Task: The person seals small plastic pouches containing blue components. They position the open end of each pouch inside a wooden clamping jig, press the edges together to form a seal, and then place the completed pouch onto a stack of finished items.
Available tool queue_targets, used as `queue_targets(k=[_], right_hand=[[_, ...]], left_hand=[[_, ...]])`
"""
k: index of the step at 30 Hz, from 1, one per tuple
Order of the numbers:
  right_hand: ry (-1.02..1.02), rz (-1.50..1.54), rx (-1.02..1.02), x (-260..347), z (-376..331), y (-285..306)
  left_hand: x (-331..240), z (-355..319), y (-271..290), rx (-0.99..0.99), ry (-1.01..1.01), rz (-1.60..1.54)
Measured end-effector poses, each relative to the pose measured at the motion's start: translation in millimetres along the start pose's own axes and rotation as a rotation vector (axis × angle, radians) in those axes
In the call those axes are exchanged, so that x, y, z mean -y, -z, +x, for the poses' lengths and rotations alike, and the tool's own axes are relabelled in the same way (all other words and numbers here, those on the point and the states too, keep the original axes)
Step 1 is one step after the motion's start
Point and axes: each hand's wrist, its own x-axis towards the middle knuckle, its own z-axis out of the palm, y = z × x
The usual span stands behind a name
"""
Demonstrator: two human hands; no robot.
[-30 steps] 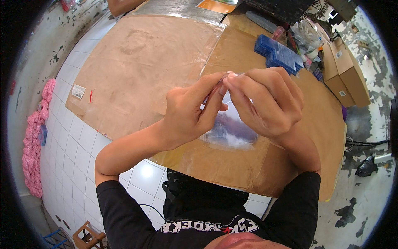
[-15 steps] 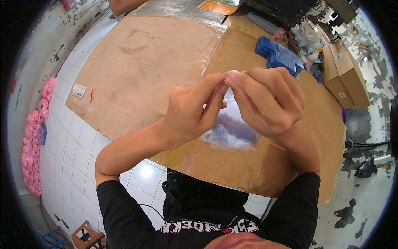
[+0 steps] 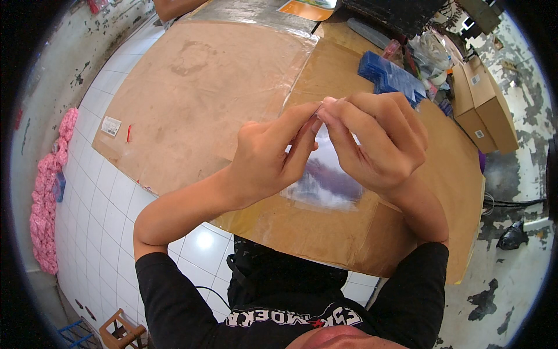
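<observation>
My left hand (image 3: 264, 156) and my right hand (image 3: 381, 139) are raised over the table, fingertips meeting. Both pinch at one small spot, where only a thin, dark sliver shows between the fingers; what it belongs to I cannot make out. Below them a glossy sheet with a cloudy purple-and-white picture (image 3: 328, 186) lies on the brown table covering (image 3: 343, 232). The hands hide its upper part, and whether it touches what I pinch cannot be told.
Stacked blue clear-plastic pieces (image 3: 395, 80) lie at the far right, beside clear bags (image 3: 431, 49) and a cardboard box (image 3: 482, 104). A white label (image 3: 111, 126) and a red strip (image 3: 128, 134) are on the left. Pink wrapped bundles (image 3: 46, 212) lean along the left wall.
My right hand has shifted very slightly, its fingers a little higher. Both hands keep the same pinch, and the picture sheet has not moved.
</observation>
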Motion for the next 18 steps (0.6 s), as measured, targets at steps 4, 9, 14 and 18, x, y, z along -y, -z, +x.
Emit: queue_targets(k=[4, 9, 14, 18], right_hand=[[-0.046, 0.028, 0.073, 7.6, 3.4, 7.0], [0.024, -0.015, 0.013, 0.8, -1.1, 1.6], [0.043, -0.002, 0.040, -0.4, 3.0, 0.0], [0.041, 0.060, 0.080, -1.5, 2.1, -4.5]], left_hand=[[-0.5, -0.1, -0.5, -0.005, 0.008, -0.010], [-2.3, 1.0, -0.8, 0.014, 0.020, -0.003], [-2.7, 0.6, 2.6, 0.021, -0.020, -0.001], [-10.3, -2.5, -5.5, -0.065, 0.219, -0.346]])
